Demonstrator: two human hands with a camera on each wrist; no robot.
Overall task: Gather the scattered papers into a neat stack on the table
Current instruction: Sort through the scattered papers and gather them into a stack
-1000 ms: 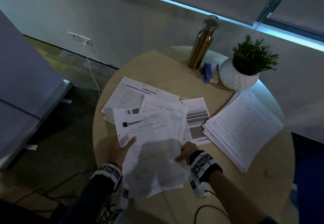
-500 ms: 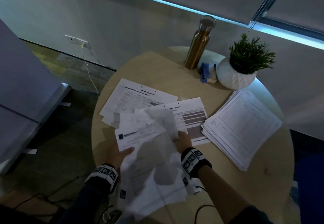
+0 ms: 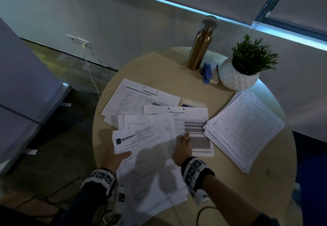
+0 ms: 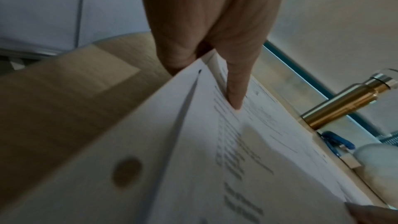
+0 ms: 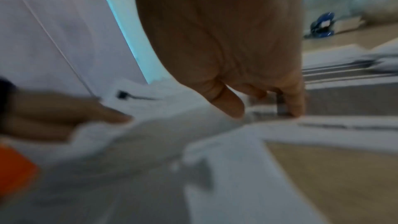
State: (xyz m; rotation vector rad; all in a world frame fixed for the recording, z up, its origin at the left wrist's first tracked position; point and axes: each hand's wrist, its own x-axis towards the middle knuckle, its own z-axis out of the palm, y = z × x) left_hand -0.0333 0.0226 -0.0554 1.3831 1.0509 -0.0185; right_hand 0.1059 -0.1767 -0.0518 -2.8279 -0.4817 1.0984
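My left hand [image 3: 115, 158] grips a loose bundle of printed papers [image 3: 152, 171] at its left edge near the table's front, thumb on top and fingers beneath [image 4: 206, 67]. My right hand [image 3: 183, 146] reaches past the bundle, its fingertips [image 5: 295, 106] touching a sheet with grey bars [image 3: 197, 134]; the right wrist view is blurred. More scattered sheets [image 3: 139, 96] overlap behind on the round wooden table [image 3: 159, 66]. A thick, fairly squared stack of papers [image 3: 246, 130] lies at the right.
A gold metal bottle [image 3: 201, 45], a blue stapler [image 3: 207, 74] and a plant in a white pot [image 3: 238, 74] stand at the table's far edge. A white cable [image 3: 90, 73] hangs from a wall socket left of the table.
The held bundle has come down and toward me. My right hand has let go of its right edge and moved forward onto the grey-barred sheet.
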